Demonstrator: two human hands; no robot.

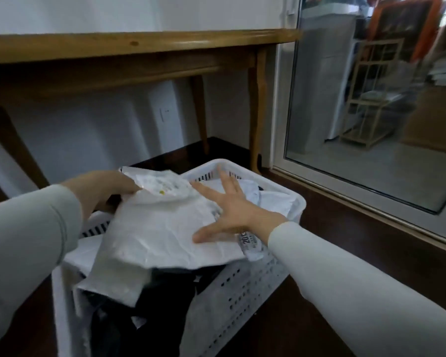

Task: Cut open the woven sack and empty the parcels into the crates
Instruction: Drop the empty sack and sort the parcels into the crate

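A white perforated plastic crate [245,282] stands on the dark floor, heaped with white and black plastic mailer parcels. A large white parcel [160,230] lies across the top of the heap. My left hand [101,191] grips its far left edge, next to a smaller labelled white parcel [165,188]. With fingers spread, my right hand [232,212] lies flat on the large parcel's right side. Black parcels [165,292] show underneath at the front. No woven sack is in view.
A wooden table [139,45] stands against the white wall behind the crate, its legs [255,106] close to the crate's far side. A glass door [371,99] with a raised sill runs along the right. Dark floor [345,228] surrounds the crate.
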